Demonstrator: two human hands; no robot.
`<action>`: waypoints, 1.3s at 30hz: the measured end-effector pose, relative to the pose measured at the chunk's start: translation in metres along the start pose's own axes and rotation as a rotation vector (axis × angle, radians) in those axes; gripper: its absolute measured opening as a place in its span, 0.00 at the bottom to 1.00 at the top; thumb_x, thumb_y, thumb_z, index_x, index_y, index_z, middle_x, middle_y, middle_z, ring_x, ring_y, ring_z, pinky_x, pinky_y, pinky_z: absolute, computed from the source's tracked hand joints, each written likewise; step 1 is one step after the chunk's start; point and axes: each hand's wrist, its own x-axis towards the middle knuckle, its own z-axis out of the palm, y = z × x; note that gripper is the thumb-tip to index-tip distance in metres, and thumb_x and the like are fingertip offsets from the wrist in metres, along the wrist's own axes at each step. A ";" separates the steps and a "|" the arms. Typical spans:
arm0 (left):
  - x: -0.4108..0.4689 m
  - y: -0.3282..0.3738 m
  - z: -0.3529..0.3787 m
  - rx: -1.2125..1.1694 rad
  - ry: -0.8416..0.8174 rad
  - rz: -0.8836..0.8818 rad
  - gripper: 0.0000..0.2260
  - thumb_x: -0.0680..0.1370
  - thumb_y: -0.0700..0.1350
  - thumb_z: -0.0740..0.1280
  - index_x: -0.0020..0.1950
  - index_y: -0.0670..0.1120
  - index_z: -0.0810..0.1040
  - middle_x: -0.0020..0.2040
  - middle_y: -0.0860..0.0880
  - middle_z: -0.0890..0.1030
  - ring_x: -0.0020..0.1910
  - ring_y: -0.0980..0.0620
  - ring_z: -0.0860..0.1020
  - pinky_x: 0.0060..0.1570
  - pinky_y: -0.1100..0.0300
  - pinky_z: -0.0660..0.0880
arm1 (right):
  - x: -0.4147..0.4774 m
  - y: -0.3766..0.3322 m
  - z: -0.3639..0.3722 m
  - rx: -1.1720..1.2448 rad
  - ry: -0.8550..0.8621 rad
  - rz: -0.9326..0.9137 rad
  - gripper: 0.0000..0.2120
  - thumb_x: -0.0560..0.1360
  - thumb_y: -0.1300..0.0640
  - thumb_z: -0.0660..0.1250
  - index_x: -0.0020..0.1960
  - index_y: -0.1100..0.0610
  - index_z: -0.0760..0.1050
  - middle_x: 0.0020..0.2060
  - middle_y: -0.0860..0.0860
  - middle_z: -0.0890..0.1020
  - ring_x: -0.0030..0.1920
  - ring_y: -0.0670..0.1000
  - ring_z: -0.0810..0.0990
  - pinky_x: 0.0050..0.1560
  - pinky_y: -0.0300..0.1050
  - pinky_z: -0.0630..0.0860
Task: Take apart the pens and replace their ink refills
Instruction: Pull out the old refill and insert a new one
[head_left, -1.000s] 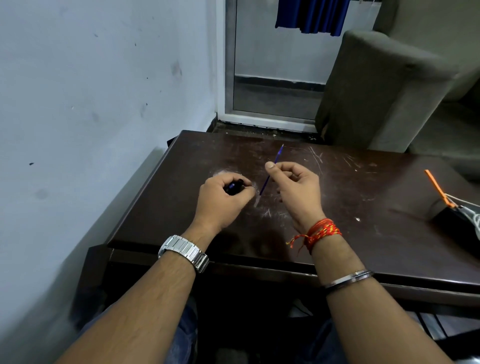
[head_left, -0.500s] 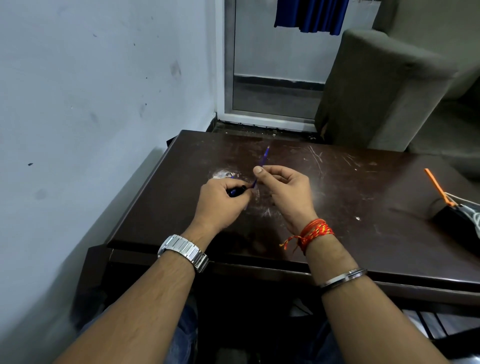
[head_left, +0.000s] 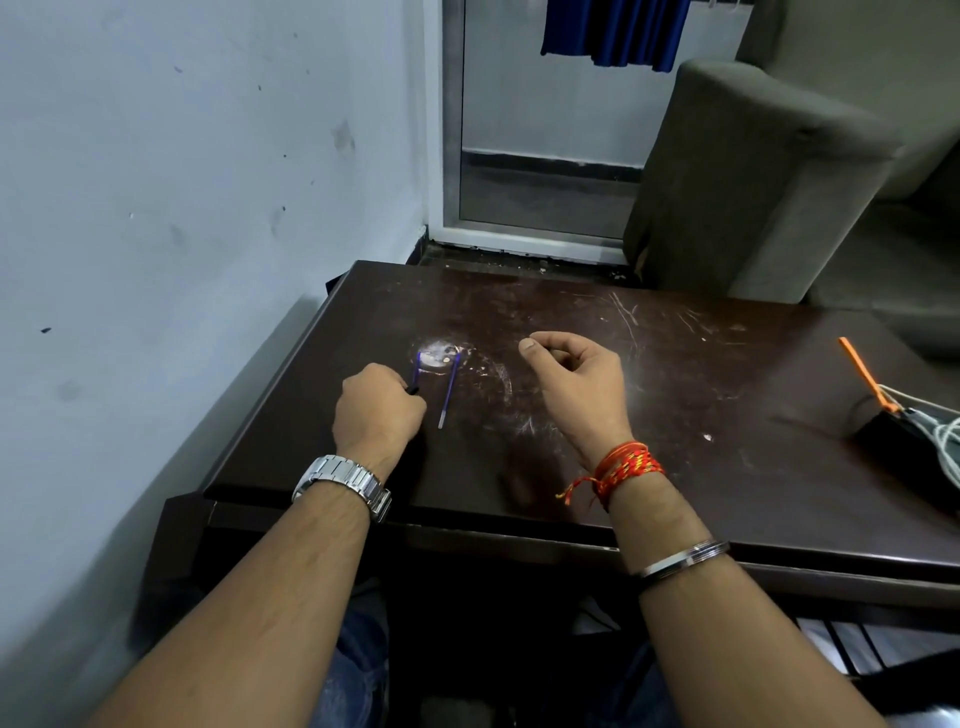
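Observation:
My left hand (head_left: 378, 410) rests low over the dark wooden table (head_left: 675, 467) and grips a dark pen barrel (head_left: 413, 388). A thin blue refill (head_left: 418, 369) sticks out of the barrel, pointing away from me. A second blue refill (head_left: 448, 391) lies loose on the table just right of that hand, with its pale tip toward me. My right hand (head_left: 576, 387) hovers further right, fingers loosely curled and holding nothing. Most of the barrel is hidden inside my left fist.
A pale wall runs close along the table's left edge. At the right edge lie an orange-handled tool (head_left: 862, 371) and a black pouch (head_left: 893, 434) with white cords. A grey sofa (head_left: 753, 182) stands behind the table.
My right hand no longer pinches the refill and has drawn away to the right. My left hand has moved left and lower with the barrel. A loose refill now lies on the table.

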 end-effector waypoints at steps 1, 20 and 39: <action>0.001 0.000 0.001 0.007 0.001 0.001 0.04 0.70 0.40 0.68 0.38 0.45 0.83 0.31 0.50 0.75 0.32 0.45 0.74 0.34 0.58 0.71 | 0.000 0.000 -0.001 -0.010 0.003 -0.004 0.07 0.73 0.49 0.74 0.48 0.52 0.85 0.31 0.43 0.76 0.33 0.44 0.74 0.41 0.43 0.75; -0.003 0.004 0.005 -0.080 0.012 0.080 0.09 0.74 0.54 0.73 0.43 0.49 0.85 0.38 0.49 0.82 0.40 0.46 0.77 0.38 0.58 0.72 | -0.001 0.000 -0.004 -0.040 0.007 -0.001 0.06 0.74 0.48 0.72 0.45 0.49 0.85 0.30 0.43 0.77 0.32 0.43 0.74 0.40 0.42 0.74; -0.016 0.019 0.010 -0.417 -0.091 0.296 0.12 0.79 0.42 0.61 0.37 0.45 0.77 0.35 0.47 0.77 0.32 0.53 0.73 0.29 0.67 0.65 | 0.020 0.011 -0.064 -0.582 -0.065 0.245 0.10 0.74 0.63 0.64 0.41 0.55 0.83 0.34 0.50 0.80 0.42 0.54 0.81 0.47 0.47 0.80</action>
